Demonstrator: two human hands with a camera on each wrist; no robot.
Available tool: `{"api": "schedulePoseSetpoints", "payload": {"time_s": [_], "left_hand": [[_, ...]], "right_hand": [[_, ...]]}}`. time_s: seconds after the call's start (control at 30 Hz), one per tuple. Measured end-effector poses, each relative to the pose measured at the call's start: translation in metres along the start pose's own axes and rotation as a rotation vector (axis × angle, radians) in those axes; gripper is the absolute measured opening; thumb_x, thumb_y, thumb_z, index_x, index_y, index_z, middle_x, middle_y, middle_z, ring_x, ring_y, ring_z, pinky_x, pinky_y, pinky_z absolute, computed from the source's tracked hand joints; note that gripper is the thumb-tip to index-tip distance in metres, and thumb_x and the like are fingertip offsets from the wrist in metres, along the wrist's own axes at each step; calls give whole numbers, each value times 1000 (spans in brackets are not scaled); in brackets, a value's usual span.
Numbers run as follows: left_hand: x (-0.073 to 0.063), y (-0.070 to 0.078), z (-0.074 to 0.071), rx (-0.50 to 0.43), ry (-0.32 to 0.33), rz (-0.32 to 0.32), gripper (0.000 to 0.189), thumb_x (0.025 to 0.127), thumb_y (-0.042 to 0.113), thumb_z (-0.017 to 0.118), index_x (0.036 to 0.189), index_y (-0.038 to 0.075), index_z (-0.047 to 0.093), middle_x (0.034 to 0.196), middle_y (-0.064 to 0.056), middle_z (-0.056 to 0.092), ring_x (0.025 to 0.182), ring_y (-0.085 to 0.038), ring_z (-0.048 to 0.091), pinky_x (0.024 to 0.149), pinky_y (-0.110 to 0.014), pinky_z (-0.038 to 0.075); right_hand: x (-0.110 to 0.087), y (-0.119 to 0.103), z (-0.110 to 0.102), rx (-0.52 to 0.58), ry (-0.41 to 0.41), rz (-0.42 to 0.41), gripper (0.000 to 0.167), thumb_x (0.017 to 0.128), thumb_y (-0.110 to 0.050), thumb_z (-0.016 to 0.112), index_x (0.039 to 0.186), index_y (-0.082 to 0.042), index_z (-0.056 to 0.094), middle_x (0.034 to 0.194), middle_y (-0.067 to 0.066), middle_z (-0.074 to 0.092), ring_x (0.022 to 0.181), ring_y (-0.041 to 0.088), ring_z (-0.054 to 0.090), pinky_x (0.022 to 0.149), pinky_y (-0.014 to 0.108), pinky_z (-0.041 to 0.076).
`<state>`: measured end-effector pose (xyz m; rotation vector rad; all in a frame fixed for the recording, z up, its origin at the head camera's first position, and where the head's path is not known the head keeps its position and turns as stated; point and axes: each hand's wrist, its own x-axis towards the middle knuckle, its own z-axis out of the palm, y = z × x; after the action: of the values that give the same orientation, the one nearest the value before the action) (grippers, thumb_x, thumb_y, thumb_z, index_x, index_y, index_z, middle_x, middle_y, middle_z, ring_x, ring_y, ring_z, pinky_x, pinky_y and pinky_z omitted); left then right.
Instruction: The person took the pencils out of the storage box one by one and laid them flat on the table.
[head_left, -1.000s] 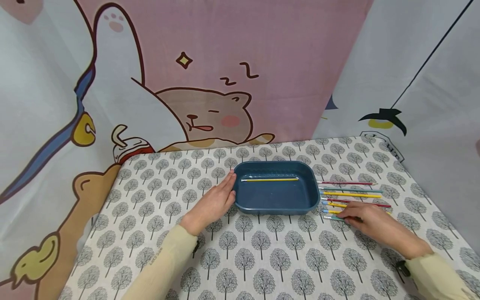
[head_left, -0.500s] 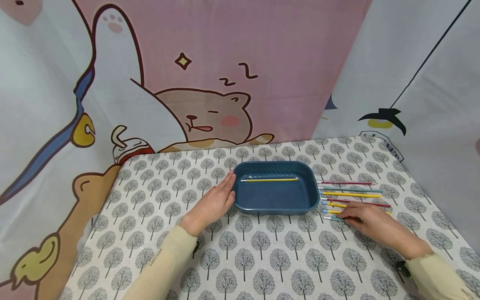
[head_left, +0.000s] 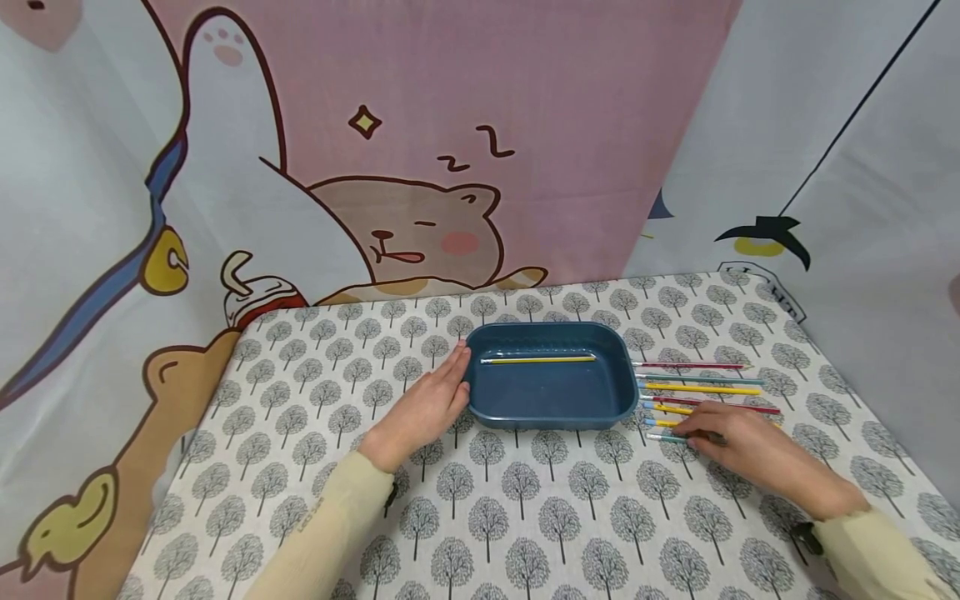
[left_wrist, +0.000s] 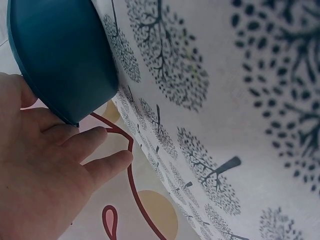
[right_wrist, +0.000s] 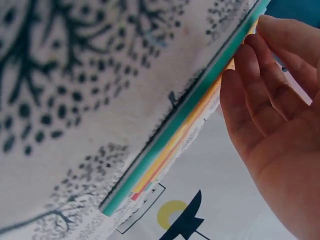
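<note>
My left hand [head_left: 422, 410] lays its straight fingers against the left end of a blue plastic tub [head_left: 555, 419]; in the left wrist view the fingertips meet the tub's wall [left_wrist: 65, 60]. Inside lies a yellow pencil [head_left: 538, 360]. My right hand [head_left: 738, 437] is over the nearest pencils to the right of the tub. Its fingertips [right_wrist: 228, 82] rest along the nearest one, a teal pencil [right_wrist: 175, 120], beside a yellow pencil [right_wrist: 162, 160]. The teal pencil [head_left: 663, 437] shows its eraser end in the head view; the hand hides the rest.
Several other pencils lie roughly parallel beyond the right hand, among them a red pencil [head_left: 693, 365], a teal pencil [head_left: 708, 381] and a yellow pencil [head_left: 705, 389]. A tree-print tablecloth [head_left: 558, 517] covers the table. Cartoon-printed curtains [head_left: 585, 125] stand behind and at the sides.
</note>
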<state>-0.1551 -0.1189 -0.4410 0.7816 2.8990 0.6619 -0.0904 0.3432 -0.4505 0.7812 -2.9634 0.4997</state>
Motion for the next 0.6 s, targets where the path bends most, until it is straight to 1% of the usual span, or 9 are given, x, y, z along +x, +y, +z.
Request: {"api": "schedulePoseSetpoints", "payload": {"time_s": [0.07,0.13,0.2,0.3,0.4,0.5,0.6], "left_hand": [[0,0,0,0,1,1,61,112,32,35,164,4,21,170,-7,8,153,-33,30,120,-55,34],[0,0,-1,1,0,1,61,112,32,35,164,4,20,170,-7,8,152,-32,30,119,-55,34],[0,0,-1,0,4,3,61,112,32,35,164,3,21,170,-8,9,152,-34,31,119,-56,34],[0,1,-1,3,10,5,60,112,29,37,164,3,21,170,-8,9,152,-33,31,119,-55,34],[0,1,-1,8,14,9,60,112,30,36,164,2,22,170,-8,9,152,-32,31,119,-54,35],[-1,1,0,10,15,11,60,113,32,34,164,2,22,171,-10,11,152,-32,31,119,-54,35],[-1,1,0,8,19,14,60,112,32,34,164,2,23,171,-13,15,152,-33,32,118,-56,36]], "right_hand": [[0,-3,-3,-20,18,11,26,84,-10,84,107,-24,81,109,-8,71,92,11,68,74,36,60],[0,-6,-6,-26,47,2,26,84,-11,84,107,-22,81,109,-7,71,94,16,69,75,39,60],[1,-9,-10,-35,94,-21,26,83,-12,85,107,-20,81,110,-6,71,96,19,69,76,41,61],[4,-15,-14,-31,171,-64,28,82,-10,86,108,-17,80,112,-2,70,98,22,68,77,44,60],[7,-22,-19,-17,212,-52,25,86,-14,85,109,-17,80,116,-4,68,103,21,65,80,43,57],[12,-30,-24,8,222,-32,20,90,-19,82,110,-20,79,120,-6,66,110,20,61,85,39,53],[18,-40,-29,46,232,-25,25,91,-21,82,116,-22,77,128,-6,64,117,20,59,88,35,49]]}}
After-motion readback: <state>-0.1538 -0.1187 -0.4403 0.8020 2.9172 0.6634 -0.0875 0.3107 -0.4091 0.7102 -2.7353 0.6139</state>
